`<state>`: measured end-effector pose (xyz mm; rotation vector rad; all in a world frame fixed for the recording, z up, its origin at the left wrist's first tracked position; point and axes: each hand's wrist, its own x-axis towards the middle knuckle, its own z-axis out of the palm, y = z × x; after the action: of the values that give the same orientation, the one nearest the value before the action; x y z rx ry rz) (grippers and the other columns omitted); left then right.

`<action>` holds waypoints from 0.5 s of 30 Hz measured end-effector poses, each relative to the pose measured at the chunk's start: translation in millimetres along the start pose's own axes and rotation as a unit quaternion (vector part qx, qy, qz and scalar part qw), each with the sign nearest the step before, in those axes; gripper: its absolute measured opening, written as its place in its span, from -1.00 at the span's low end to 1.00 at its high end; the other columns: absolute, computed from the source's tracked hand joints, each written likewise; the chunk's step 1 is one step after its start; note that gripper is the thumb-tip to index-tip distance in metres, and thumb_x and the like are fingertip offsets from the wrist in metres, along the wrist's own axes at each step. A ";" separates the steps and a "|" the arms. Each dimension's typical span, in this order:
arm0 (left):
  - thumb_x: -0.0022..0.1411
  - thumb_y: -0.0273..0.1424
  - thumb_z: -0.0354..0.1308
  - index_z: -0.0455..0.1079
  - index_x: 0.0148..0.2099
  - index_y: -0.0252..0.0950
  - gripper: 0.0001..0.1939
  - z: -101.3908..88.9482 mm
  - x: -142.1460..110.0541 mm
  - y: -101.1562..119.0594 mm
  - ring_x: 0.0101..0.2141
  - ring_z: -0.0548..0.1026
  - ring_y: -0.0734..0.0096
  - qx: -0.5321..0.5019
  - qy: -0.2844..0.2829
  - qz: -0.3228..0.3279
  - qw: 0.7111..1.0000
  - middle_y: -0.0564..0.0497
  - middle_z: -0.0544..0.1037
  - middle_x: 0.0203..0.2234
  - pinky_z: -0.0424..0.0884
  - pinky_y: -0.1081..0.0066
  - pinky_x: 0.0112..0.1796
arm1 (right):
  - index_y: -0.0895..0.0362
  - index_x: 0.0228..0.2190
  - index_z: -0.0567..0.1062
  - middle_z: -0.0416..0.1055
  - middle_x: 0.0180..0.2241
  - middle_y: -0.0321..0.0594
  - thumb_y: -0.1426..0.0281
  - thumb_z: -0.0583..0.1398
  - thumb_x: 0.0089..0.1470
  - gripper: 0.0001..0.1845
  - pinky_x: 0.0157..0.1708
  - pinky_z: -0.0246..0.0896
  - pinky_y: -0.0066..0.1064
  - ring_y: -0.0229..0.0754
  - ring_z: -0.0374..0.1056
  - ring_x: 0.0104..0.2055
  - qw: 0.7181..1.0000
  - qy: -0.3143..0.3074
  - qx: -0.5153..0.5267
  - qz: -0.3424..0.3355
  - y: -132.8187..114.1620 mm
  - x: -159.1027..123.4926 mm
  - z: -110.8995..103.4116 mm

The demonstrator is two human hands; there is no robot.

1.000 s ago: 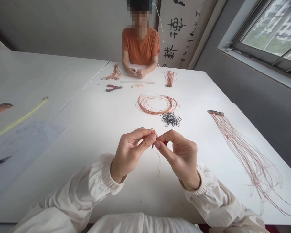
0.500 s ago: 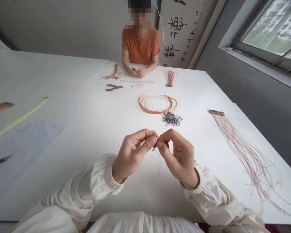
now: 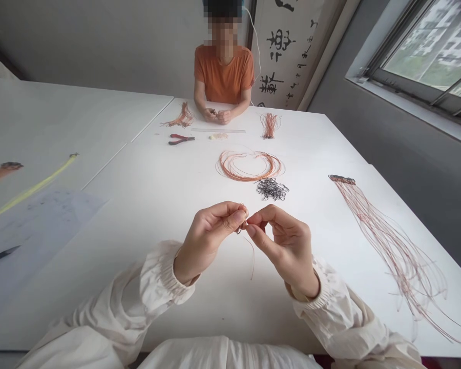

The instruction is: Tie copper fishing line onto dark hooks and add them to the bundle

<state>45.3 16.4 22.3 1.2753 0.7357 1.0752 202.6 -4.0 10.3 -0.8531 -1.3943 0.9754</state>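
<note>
My left hand [image 3: 212,228] is closed, thumb and forefinger pinching a small dark fish hook [image 3: 238,231] whose curved end shows below the thumb. A thin orange line [image 3: 253,259] hangs in a loose curve beneath the fingers, and a little loop of it rises above the left fingertips. Just to the right, my right hand [image 3: 283,243] is closed in a pinch on the line, its fingertips almost meeting the left ones. Beyond both hands lie a pile of dark fish hooks [image 3: 272,189] and a coil of orange line [image 3: 225,169].
On the white table [image 3: 157,179], a bundle of lined hooks [image 3: 372,218] lies right. Left are a yellow strand [image 3: 34,190], a paper sheet [image 3: 72,215] and a dark pointed tool [image 3: 2,255]. Across sits a person in orange [image 3: 223,77], near pliers [image 3: 180,139] and a ruler [image 3: 218,130].
My hands have drawn slightly apart, the right going a little rightward and the left a little leftward with the hook. The line still dangles below.
</note>
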 end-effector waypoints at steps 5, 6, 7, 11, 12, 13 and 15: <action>0.34 -0.37 0.13 0.45 -0.28 -0.31 -0.84 0.8 0.9 0.7 -0.35 0.30 0.44 -0.001 -0.001 -0.004 1.000 0.03 0.37 -0.44 0.26 0.40 -0.26 | 0.12 -0.36 0.53 0.50 -0.40 -0.21 0.46 0.25 0.12 -0.98 -0.33 0.31 -0.27 -0.16 0.39 -0.35 1.000 0.007 -0.022 -0.016 -0.1 1.1 1.0; 0.33 -0.36 0.14 0.45 -0.28 -0.31 -0.84 1.1 1.0 0.8 -0.35 0.30 0.44 0.000 0.000 -0.003 1.000 0.03 0.38 -0.44 0.26 0.41 -0.27 | 0.12 -0.37 0.52 0.49 -0.42 -0.22 0.46 0.25 0.12 -0.97 -0.34 0.29 -0.28 -0.17 0.37 -0.37 0.999 0.011 -0.029 -0.018 0.0 1.3 1.0; 0.33 -0.36 0.15 0.46 -0.28 -0.32 -0.85 1.3 0.9 1.0 -0.36 0.30 0.44 0.002 0.002 -0.002 1.000 0.03 0.38 -0.44 0.26 0.41 -0.28 | 0.11 -0.39 0.51 0.47 -0.43 -0.23 0.46 0.25 0.12 -0.96 -0.36 0.28 -0.29 -0.18 0.36 -0.38 0.999 0.016 -0.037 -0.022 0.2 1.3 1.1; 0.32 -0.34 0.15 0.45 -0.29 -0.33 -0.83 2.4 0.0 1.7 -0.38 0.29 0.44 0.029 0.005 0.003 1.000 0.02 0.37 -0.45 0.25 0.43 -0.32 | 0.11 -0.44 0.47 0.40 -0.47 -0.26 0.50 0.22 0.12 -0.90 -0.39 0.22 -0.31 -0.21 0.30 -0.40 0.996 0.021 -0.068 -0.044 1.8 1.3 2.6; 0.32 -0.34 0.14 0.44 -0.29 -0.34 -0.82 2.5 -0.2 2.0 -0.38 0.29 0.44 0.038 0.005 0.004 0.999 0.02 0.37 -0.46 0.25 0.43 -0.32 | 0.11 -0.44 0.46 0.38 -0.48 -0.27 0.51 0.21 0.11 -0.89 -0.39 0.21 -0.32 -0.21 0.28 -0.41 0.996 0.021 -0.074 -0.050 2.0 1.2 3.2; 0.32 -0.34 0.14 0.44 -0.30 -0.34 -0.82 2.6 -0.4 2.3 -0.39 0.28 0.44 0.046 0.004 0.005 0.999 0.02 0.36 -0.47 0.25 0.43 -0.33 | 0.11 -0.44 0.45 0.37 -0.48 -0.27 0.52 0.20 0.11 -0.89 -0.40 0.20 -0.33 -0.22 0.27 -0.42 0.995 0.023 -0.079 -0.053 2.1 1.0 3.8; 0.32 -0.34 0.14 0.43 -0.32 -0.34 -0.81 2.5 -0.5 2.8 -0.41 0.26 0.45 0.054 0.003 0.008 0.998 0.03 0.34 -0.48 0.24 0.43 -0.35 | 0.12 -0.44 0.44 0.35 -0.49 -0.29 0.53 0.18 0.10 -0.88 -0.42 0.17 -0.35 -0.25 0.23 -0.44 0.995 0.026 -0.080 -0.046 1.3 0.8 5.0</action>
<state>46.8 14.8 25.5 1.3726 0.7981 1.0640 197.5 -3.2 9.5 -0.9175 -1.4681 0.7753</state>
